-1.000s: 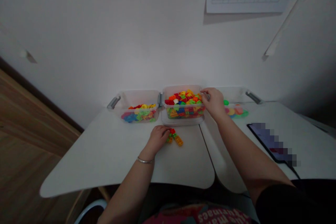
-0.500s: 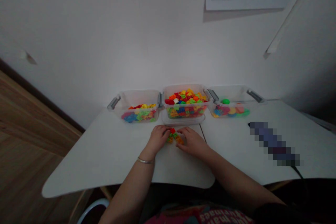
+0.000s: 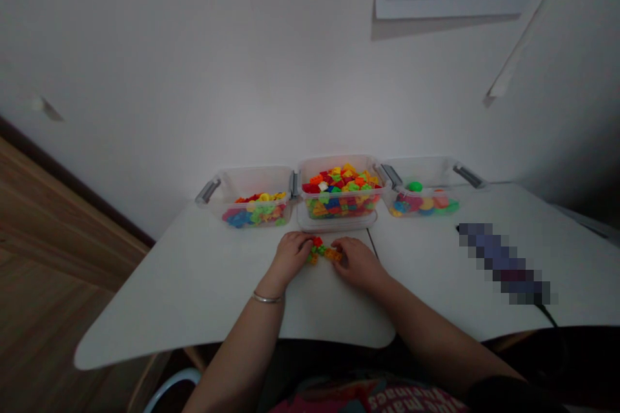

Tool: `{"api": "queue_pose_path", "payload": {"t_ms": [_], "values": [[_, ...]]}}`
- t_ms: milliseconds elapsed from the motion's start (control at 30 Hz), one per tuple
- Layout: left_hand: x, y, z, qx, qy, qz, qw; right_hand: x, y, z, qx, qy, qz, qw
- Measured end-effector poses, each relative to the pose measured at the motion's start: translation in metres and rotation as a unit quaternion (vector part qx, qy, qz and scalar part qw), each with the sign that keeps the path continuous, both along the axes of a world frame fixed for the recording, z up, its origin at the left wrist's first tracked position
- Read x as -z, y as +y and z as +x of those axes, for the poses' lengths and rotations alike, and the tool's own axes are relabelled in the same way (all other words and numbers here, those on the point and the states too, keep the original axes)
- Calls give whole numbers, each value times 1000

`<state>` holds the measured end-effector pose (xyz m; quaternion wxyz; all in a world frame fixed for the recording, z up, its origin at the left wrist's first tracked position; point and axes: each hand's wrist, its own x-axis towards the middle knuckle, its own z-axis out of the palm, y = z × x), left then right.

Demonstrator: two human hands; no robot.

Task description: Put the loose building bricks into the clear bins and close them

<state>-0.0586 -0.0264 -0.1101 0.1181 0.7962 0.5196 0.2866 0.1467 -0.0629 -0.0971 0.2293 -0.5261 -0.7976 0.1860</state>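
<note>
A small cluster of toy building bricks (image 3: 317, 242), red, green and yellow-orange, sits low over the table between my hands. My left hand (image 3: 292, 254) is closed on its left side, with the thumb along the bricks and the other fingers partly hidden behind. From the right, my right hand (image 3: 358, 263) pinches an orange brick piece (image 3: 332, 254) between thumb and fingers. The orange piece lies against or very near the green part of the cluster; whether they are joined I cannot tell.
Behind my hands stands a clear bin (image 3: 341, 206) heaped with bricks, on a clear lid (image 3: 334, 224). Clear bins with coloured pieces flank it, one left (image 3: 256, 211) and one right (image 3: 423, 203). A blurred-out object (image 3: 504, 264) with a cable lies on the white table (image 3: 194, 297) at right.
The orange piece has turned from a downward slant to nearly level and shifted slightly right. My right fingers have closed around its right end. My left hand stays almost still.
</note>
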Motion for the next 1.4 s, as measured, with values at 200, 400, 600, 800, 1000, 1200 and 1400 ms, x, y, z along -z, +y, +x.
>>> {"api": "queue_pose_path", "payload": {"t_ms": [200, 400, 600, 800, 1000, 1200, 1400], "values": [[0, -1, 0, 0, -1, 0, 1000, 8, 4, 8, 11, 28, 15, 999], [1, 0, -1, 1, 1, 0, 1000, 8, 6, 12, 29, 70, 39, 996], [1, 0, -1, 0, 1, 2, 1000, -32, 23, 29, 87, 226, 204, 948], [1, 1, -1, 12, 8, 5, 1000, -93, 86, 66, 180, 260, 246, 916], [1, 0, -2, 9, 7, 11, 1000, -107, 148, 75, 259, 216, 152, 929], [-3, -1, -1, 7, 15, -4, 1000, -99, 158, 66, 290, 5, 136, 947], [-1, 0, -1, 7, 17, 4, 1000, -102, 150, 63, 278, -45, 142, 949]]}}
